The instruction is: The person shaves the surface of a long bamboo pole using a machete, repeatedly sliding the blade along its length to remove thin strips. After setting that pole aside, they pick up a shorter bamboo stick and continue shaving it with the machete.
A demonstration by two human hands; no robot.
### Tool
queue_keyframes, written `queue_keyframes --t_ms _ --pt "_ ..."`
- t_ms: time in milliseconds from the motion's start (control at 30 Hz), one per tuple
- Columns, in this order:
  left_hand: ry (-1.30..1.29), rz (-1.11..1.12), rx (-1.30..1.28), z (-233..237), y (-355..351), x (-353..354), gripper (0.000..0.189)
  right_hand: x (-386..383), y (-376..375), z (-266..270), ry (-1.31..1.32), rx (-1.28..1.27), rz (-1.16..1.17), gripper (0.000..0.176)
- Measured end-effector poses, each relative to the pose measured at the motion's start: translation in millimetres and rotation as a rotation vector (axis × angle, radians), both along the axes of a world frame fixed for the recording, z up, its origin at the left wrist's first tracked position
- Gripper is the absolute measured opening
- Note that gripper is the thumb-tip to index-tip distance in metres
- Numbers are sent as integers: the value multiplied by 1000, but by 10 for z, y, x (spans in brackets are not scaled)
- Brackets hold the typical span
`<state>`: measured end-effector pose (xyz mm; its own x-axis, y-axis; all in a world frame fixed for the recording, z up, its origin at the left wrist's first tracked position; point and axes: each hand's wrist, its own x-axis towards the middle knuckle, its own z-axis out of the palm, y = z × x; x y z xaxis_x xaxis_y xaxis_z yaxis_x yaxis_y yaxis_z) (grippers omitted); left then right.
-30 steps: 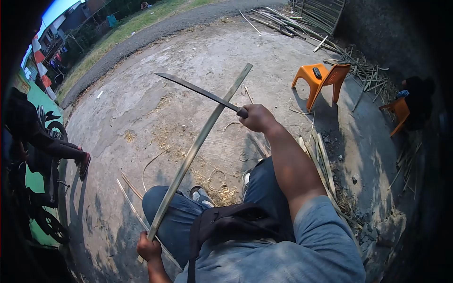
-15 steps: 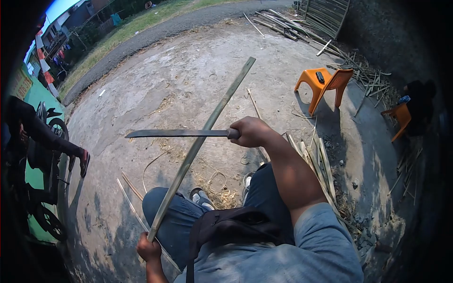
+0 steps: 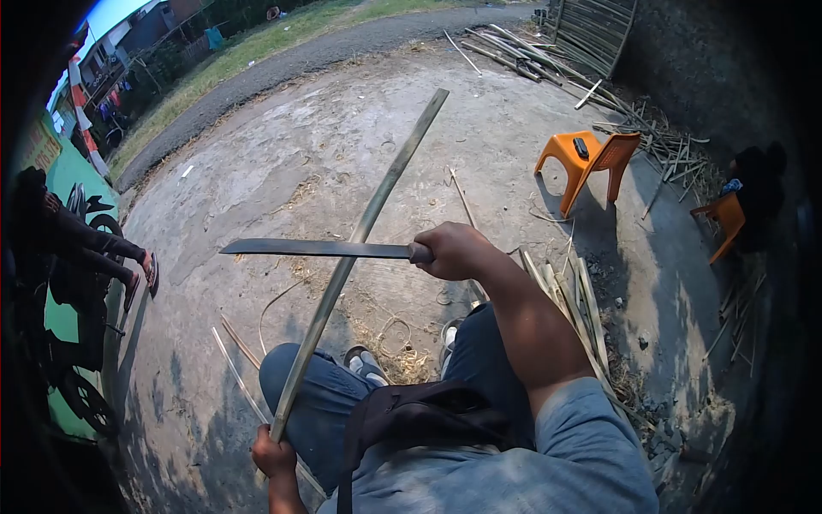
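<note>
My right hand [image 3: 458, 250] is closed around the short handle of a machete [image 3: 308, 248], whose long dark blade points left and lies across a bamboo strip [image 3: 390, 176]. Near its lower end, by my left knee, my left hand [image 3: 274, 454] grips that strip. From there the strip slants up and away to the right, past the blade. Thin bamboo slats [image 3: 236, 373] lie on the ground beside my left leg. Shavings [image 3: 409, 364] are scattered between my shoes.
Split bamboo pieces [image 3: 591, 317] lie by my right leg. An orange chair [image 3: 575, 163] carrying a dark object stands ahead on the right. More bamboo [image 3: 522, 53] is piled at the back. One person [image 3: 758, 193] sits far right; another [image 3: 86, 231] is beside a motorcycle [image 3: 81, 398] at left.
The machete has dropped slightly toward me along the strip. The strip's far end has swung a little left and up. At left, the person's feet have shifted.
</note>
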<state>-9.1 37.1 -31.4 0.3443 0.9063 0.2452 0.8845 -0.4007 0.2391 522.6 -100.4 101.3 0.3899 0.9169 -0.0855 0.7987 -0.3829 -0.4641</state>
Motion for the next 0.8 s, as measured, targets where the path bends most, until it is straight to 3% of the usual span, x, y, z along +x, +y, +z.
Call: queue_keyframes --t_ms 133,233,400,700,800 --pt "29 16 33 45 -46 22 21 140 2 -92 1 -6 -7 21" --pt "53 32 74 69 -30 8 19 466 -54 -242 100 21 -227 29" --pt "85 35 43 184 -36 35 16 543 -39 -353 209 28 -315 32" --pt "73 10 58 126 6 -5 16 -25 79 -43 16 -170 103 29" --pt "54 9 46 62 4 -7 16 226 35 -235 166 -38 22 29"
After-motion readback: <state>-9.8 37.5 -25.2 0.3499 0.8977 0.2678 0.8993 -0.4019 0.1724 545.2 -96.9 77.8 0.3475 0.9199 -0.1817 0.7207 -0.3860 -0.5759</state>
